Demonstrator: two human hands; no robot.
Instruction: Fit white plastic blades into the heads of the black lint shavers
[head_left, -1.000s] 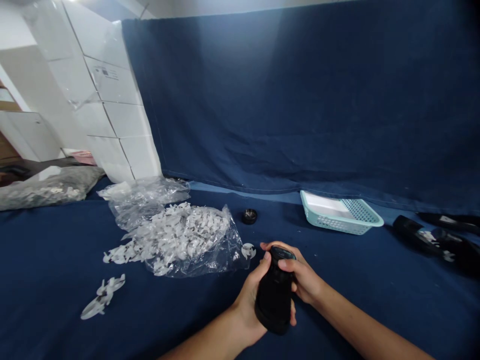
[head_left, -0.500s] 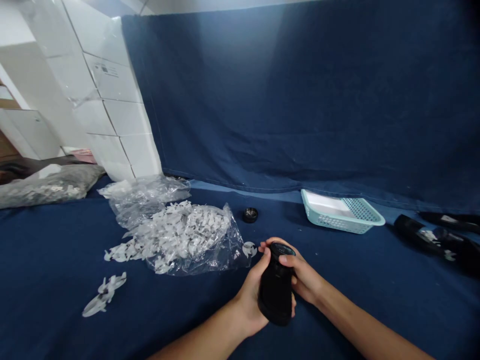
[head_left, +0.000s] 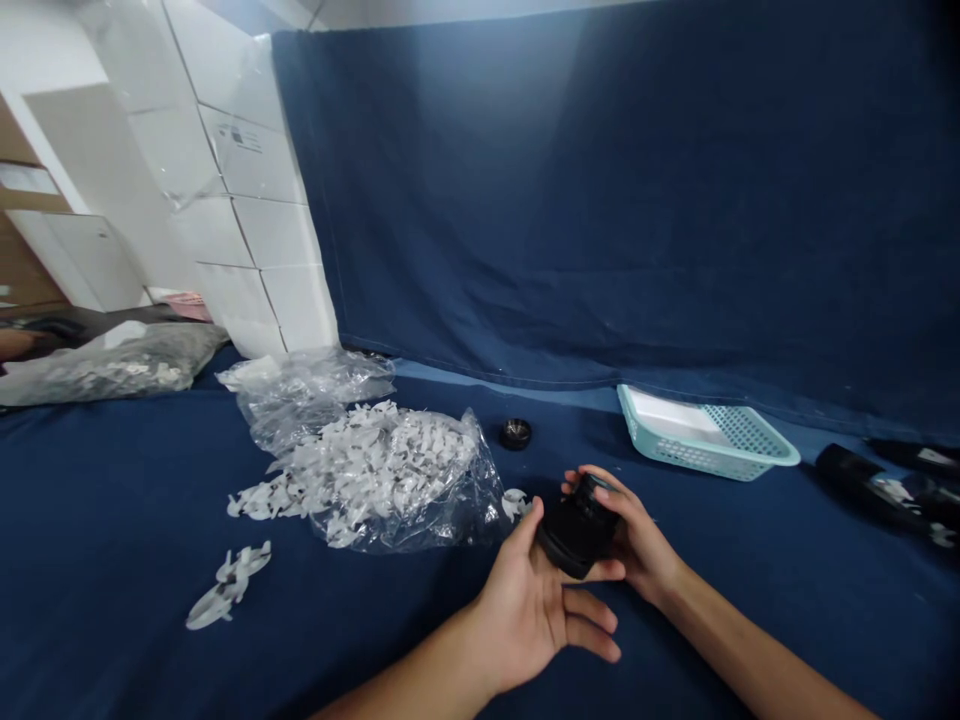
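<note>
A black, thick-bodied cylinder with a narrower ringed neck (head_left: 576, 532) is tilted above the blue cloth; I cannot make out its exact kind. The fingers of my right hand (head_left: 634, 535) are wrapped round its neck end. My left hand (head_left: 536, 610) is palm up beneath the wide end, with its fingers spread. The left thumb and index finger lie close to the body, perhaps touching it. A loose white clip-like plastic piece (head_left: 514, 503) lies just beyond the left thumb. Farther back is a small round black cap-like part (head_left: 516, 433).
White plastic pieces (head_left: 390, 465) are heaped on a clear bag at left, with a few joined pieces (head_left: 229, 585) nearer me. A turquoise basket (head_left: 694, 457) stands at back right, black items (head_left: 862, 485) beside it. White boxes (head_left: 255, 230) and a blue curtain (head_left: 600, 200) rise behind.
The black cylinder has tipped, its wide end lifting away from me. My left fingers have loosened and spread from round it, while my right hand keeps its neck end. The view has shifted slightly left.
</note>
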